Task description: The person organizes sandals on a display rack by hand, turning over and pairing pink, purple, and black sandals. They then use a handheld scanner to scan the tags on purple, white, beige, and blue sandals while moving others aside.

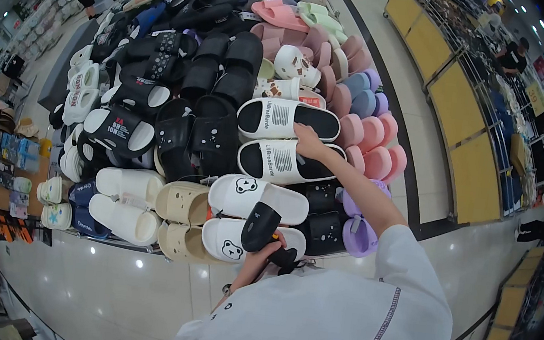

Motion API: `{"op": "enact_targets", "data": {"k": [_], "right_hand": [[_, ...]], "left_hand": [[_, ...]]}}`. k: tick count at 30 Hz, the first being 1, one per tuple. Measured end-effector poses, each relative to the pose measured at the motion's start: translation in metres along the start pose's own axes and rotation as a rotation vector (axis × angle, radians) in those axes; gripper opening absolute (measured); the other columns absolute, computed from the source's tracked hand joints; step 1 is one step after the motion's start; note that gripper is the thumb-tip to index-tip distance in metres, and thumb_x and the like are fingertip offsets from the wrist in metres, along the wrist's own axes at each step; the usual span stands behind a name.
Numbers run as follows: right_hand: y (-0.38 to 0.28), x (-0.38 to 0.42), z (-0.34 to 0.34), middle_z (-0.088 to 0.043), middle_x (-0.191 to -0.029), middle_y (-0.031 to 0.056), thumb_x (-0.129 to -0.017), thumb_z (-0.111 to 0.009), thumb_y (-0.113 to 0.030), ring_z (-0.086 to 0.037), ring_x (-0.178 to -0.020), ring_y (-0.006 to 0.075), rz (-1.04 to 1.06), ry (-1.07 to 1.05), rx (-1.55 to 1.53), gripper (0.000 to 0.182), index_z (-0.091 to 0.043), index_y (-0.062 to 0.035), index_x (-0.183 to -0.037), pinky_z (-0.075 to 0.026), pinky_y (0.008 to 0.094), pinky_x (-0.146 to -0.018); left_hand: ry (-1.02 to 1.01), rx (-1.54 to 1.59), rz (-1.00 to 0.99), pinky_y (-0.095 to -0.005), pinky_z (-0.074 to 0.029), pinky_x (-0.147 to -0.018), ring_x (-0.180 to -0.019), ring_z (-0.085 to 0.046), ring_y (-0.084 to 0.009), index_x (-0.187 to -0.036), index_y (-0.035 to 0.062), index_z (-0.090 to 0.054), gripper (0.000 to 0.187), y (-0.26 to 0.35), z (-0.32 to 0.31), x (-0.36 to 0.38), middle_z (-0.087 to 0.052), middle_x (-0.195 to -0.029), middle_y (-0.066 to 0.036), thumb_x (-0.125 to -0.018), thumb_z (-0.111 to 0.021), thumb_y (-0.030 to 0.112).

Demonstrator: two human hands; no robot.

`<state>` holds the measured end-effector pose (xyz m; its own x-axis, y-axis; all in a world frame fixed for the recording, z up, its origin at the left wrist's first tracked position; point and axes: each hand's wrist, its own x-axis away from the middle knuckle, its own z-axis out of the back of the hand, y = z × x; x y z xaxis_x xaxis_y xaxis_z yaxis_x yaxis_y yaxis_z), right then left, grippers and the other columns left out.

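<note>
Stock-scanning looks to be the step in hand: the left hand (261, 258) is closed around the grip of a black handheld barcode scanner (260, 228), held low in front of the white-sleeved chest with its head tipped up toward the display. The right hand (307, 140) reaches forward on an outstretched arm, fingers curled down onto the edge of a white-and-black striped slide sandal (280, 161), just under its twin (286, 120). By my judgement the next move calls for turning up a tag or label and bringing the scanner's window square to it. Just beside the scanner lie white foam slippers with panda faces (256, 199); beige ones (181, 201) sit left of them, pink slippers (375, 161) to the right, black ones (215, 136) further up the sloping display.
</note>
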<state>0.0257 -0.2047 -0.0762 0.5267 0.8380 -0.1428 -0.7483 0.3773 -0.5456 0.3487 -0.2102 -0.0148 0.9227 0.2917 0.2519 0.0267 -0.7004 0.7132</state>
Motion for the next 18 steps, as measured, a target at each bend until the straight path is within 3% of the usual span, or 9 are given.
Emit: {"op": "enact_targets", "data": {"k": [6,11,13,15,16,17,18], "right_hand": [[-0.012,0.006,0.002,-0.057,-0.094,0.0225,-0.067,-0.061,-0.011,-0.054,-0.09,0.0376,-0.063,-0.025,-0.397,0.033,-0.055,0.0021,-0.097,-0.043,0.0407,-0.079],[0.009,-0.001,0.003,-0.057,-0.1,0.0212,-0.066,-0.066,-0.011,-0.055,-0.092,0.0329,0.107,-0.106,-0.205,0.043,-0.053,0.0012,-0.105,-0.042,0.0366,-0.083],[0.004,-0.008,0.026,-0.057,-0.099,0.0213,-0.064,-0.067,-0.011,-0.055,-0.091,0.0324,0.149,-0.303,-0.328,0.045,-0.053,0.0013,-0.105,-0.041,0.0364,-0.083],[-0.003,-0.019,0.064,-0.06,-0.099,0.0147,-0.066,-0.068,-0.011,-0.057,-0.092,0.0235,0.075,-0.536,-0.115,0.043,-0.055,0.0012,-0.105,-0.044,0.032,-0.082],[0.0,-0.02,0.081,-0.062,-0.093,0.0104,-0.067,-0.067,-0.012,-0.058,-0.087,0.0172,0.047,-0.532,-0.29,0.037,-0.058,0.0009,-0.1,-0.046,0.0289,-0.079],[-0.003,-0.023,0.099,-0.063,-0.086,0.0084,-0.07,-0.065,-0.009,-0.059,-0.082,0.0148,-0.046,-0.434,-0.286,0.027,-0.06,0.0011,-0.095,-0.046,0.0268,-0.076],[0.011,-0.031,0.105,-0.064,-0.082,0.0062,-0.073,-0.06,-0.006,-0.059,-0.079,0.0131,0.0,-0.264,-0.364,0.017,-0.062,0.0005,-0.089,-0.047,0.0259,-0.073]], "left_hand": [[0.03,-0.014,-0.013,-0.0245,-0.039,-0.074,-0.081,-0.05,-0.0114,-0.095,0.0048,-0.052,0.019,-0.001,0.001,0.0,-0.053,-0.085,-0.004,-0.077,-0.057,0.005],[0.038,-0.005,0.056,-0.0238,-0.038,-0.073,-0.081,-0.049,-0.0109,-0.09,0.0036,-0.054,0.015,0.002,0.0,-0.003,-0.053,-0.083,-0.004,-0.076,-0.058,0.006],[0.031,-0.017,0.053,-0.0236,-0.038,-0.073,-0.081,-0.049,-0.0106,-0.089,0.0035,-0.054,0.015,0.004,-0.001,-0.004,-0.053,-0.083,-0.003,-0.076,-0.059,0.007],[0.026,-0.028,0.048,-0.0234,-0.038,-0.074,-0.081,-0.049,-0.0104,-0.089,0.0034,-0.054,0.014,0.002,0.003,-0.005,-0.053,-0.083,-0.003,-0.076,-0.059,0.008],[0.0,-0.067,0.061,-0.0233,-0.038,-0.074,-0.081,-0.049,-0.0104,-0.088,0.0036,-0.054,0.014,-0.001,0.007,-0.004,-0.053,-0.083,-0.002,-0.077,-0.06,0.008],[-0.024,-0.108,0.076,-0.0233,-0.038,-0.074,-0.082,-0.049,-0.0103,-0.088,0.0037,-0.054,0.014,-0.002,0.009,-0.005,-0.053,-0.084,-0.002,-0.077,-0.06,0.009],[-0.019,-0.075,0.071,-0.0235,-0.038,-0.073,-0.081,-0.049,-0.0098,-0.089,0.0043,-0.054,0.013,-0.001,0.007,-0.005,-0.053,-0.084,-0.001,-0.078,-0.06,0.01]]}}
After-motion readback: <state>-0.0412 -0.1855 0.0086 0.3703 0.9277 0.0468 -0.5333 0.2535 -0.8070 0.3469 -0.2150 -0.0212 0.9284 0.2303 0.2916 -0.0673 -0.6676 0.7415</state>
